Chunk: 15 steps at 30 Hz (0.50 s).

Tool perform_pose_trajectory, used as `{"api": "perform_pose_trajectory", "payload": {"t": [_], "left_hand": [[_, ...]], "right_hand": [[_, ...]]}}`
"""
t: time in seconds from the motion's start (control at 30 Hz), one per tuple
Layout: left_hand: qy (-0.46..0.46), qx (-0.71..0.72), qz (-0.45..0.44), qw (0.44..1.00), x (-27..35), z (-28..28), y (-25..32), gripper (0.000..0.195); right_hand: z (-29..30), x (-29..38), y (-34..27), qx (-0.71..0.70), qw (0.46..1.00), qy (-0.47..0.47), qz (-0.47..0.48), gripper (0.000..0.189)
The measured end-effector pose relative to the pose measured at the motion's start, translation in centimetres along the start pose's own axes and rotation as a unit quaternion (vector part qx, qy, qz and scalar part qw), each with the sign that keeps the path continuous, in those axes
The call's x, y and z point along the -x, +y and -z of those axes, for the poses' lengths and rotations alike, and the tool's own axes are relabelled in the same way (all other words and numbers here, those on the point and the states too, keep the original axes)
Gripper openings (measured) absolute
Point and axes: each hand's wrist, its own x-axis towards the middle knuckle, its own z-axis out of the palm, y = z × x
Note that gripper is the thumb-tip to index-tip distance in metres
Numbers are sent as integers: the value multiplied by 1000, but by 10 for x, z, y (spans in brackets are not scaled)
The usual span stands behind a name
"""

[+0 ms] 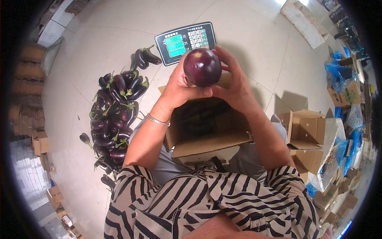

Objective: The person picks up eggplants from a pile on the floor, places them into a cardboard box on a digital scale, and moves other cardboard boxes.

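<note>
A glossy dark purple eggplant (203, 68) is held up toward the camera, its rounded end facing me. My left hand (179, 88) grips it from the left, and my right hand (231, 80) holds its right side, the thumbs meeting below it. Under my forearms stands an open cardboard box (213, 145) between my knees. Several dark eggplants (198, 119) lie in its shadowed inside. Just beyond my hands, an electronic scale's display and keypad (176, 44) is lit and partly covered by the eggplant and fingers.
A long heap of eggplants (113, 116) lies on the tiled floor (71, 125) at my left, some loose around it. Open cartons (307, 128) stand to my right, near blue plastic wrapping (340, 71). A white foam block (304, 22) lies at the far right. Stacked flattened cardboard (28, 89) lines the left.
</note>
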Motion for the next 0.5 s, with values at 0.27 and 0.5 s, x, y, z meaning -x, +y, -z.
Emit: {"api": "perform_pose_trajectory", "payload": {"t": [0.27, 0.5], "left_hand": [[-9, -177, -32, 984, 9, -1, 0, 74], [-5, -347, -65, 936, 15, 0, -13, 73]], "right_hand": [[5, -2, 6, -275, 954, -122, -1, 97], [-8, 6, 4, -173, 982, -55, 45, 78]]}}
